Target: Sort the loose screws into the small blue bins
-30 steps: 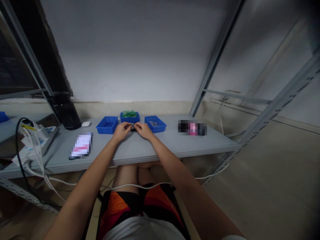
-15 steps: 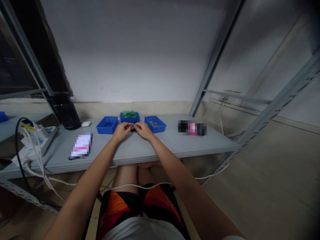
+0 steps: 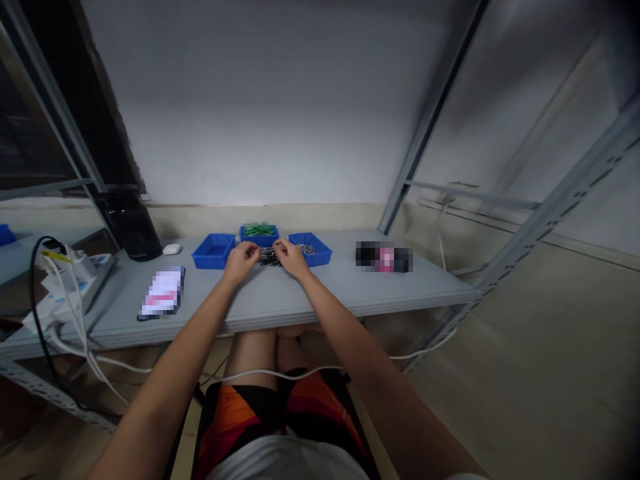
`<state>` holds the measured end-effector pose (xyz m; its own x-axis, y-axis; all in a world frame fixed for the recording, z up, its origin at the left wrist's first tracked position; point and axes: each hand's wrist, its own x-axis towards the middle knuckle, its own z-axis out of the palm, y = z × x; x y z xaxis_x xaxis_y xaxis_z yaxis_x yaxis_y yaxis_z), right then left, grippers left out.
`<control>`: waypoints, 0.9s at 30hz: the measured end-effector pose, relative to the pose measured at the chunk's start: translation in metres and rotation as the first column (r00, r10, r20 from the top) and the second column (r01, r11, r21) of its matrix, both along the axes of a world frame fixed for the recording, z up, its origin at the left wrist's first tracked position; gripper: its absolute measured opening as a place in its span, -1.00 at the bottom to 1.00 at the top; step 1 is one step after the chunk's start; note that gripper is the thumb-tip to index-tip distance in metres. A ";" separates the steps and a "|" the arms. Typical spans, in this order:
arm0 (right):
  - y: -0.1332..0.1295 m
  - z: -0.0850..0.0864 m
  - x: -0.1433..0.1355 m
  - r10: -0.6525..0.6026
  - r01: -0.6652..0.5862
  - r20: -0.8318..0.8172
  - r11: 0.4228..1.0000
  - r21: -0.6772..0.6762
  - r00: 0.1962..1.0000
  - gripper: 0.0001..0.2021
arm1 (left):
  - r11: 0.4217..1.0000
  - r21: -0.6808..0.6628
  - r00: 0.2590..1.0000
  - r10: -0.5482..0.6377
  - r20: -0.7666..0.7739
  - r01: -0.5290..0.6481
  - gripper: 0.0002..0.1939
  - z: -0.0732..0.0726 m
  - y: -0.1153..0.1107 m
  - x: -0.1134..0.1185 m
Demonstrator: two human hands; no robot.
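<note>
A pile of small dark and silvery pieces (image 3: 270, 257) lies on the grey table in front of the middle bin. My left hand (image 3: 242, 260) is at the pile's left edge, fingers curled together; whatever they pinch is too small to name. At the right edge is my right hand (image 3: 291, 257), its fingertips also together, with anything between them too small to make out. Green pieces fill the middle blue bin (image 3: 259, 239). Silvery small parts lie in the right blue bin (image 3: 323, 257), partly behind my right hand. The left blue bin (image 3: 214, 252) shows no contents.
A phone (image 3: 163, 293) and a white case (image 3: 172, 249) lie at the left, near a black bottle (image 3: 134, 225) and a power strip (image 3: 90, 293) with cables. A blurred dark and pink object (image 3: 384, 257) lies at the right. Metal shelf posts frame the table.
My hands have moved slightly apart, the right one to the right and up, so more of the pile between them shows.
</note>
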<state>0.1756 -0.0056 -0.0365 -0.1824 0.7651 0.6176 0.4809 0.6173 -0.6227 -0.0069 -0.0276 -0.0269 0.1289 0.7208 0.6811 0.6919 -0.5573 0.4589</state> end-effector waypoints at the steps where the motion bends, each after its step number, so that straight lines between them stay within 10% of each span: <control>1: 0.000 0.000 -0.001 0.015 -0.015 0.017 1.000 -0.001 1.000 -0.80 | 1.000 -0.005 1.000 0.001 -0.001 -0.001 -0.80 0.000 0.000 0.000; 10: 0.000 -0.004 -0.004 0.088 -0.087 0.093 0.996 -0.015 0.992 -0.82 | 0.989 0.035 0.979 0.145 -0.144 -0.142 -0.78 0.010 -0.008 -0.001; 19: -0.001 -0.006 -0.005 0.110 -0.084 0.401 0.993 -0.081 0.909 -0.87 | 0.705 0.110 0.660 0.699 -0.274 -0.701 -0.69 0.050 -0.018 -0.030; 23: -0.005 -0.006 -0.007 0.077 -0.067 0.551 0.997 -0.039 0.831 -0.87 | 0.782 0.120 0.739 0.618 -0.267 -0.611 -0.66 0.045 -0.019 -0.025; 27: -0.009 -0.003 -0.006 0.014 -0.028 0.601 1.000 0.013 0.799 -0.82 | 0.968 0.054 0.826 0.236 -0.512 -0.243 -0.71 0.028 -0.019 -0.003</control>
<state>0.1692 -0.0148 -0.0391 -0.5379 0.7453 0.3938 0.7410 0.6408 -0.2006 -0.0101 -0.0469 0.0014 0.2771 0.7831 0.5567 0.9405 -0.3397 0.0097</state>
